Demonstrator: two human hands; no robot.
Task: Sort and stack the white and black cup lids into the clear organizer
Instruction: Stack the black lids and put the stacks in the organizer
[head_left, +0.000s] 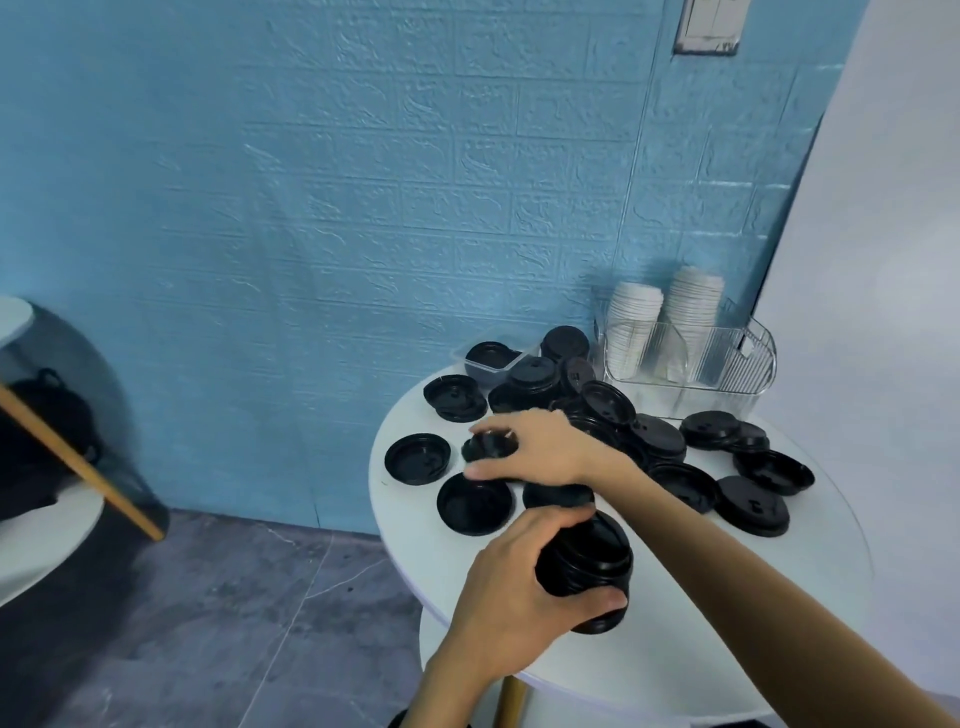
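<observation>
My left hand (519, 597) grips a stack of black lids (589, 564) near the front of the round white table (675, 623). My right hand (535, 447) reaches across to the left and pinches a single black lid (488, 447) just above the tabletop. Several loose black lids (660, 441) lie scattered over the table, some upside down. The clear organizer (691, 358) stands at the back right with two stacks of white lids (631, 322) in it.
A small clear tub (491, 364) with a black lid in it sits at the table's back left. A blue brick-pattern wall rises behind. Another white table with a wooden leg (78, 457) and a dark bag stands far left. Grey floor lies below.
</observation>
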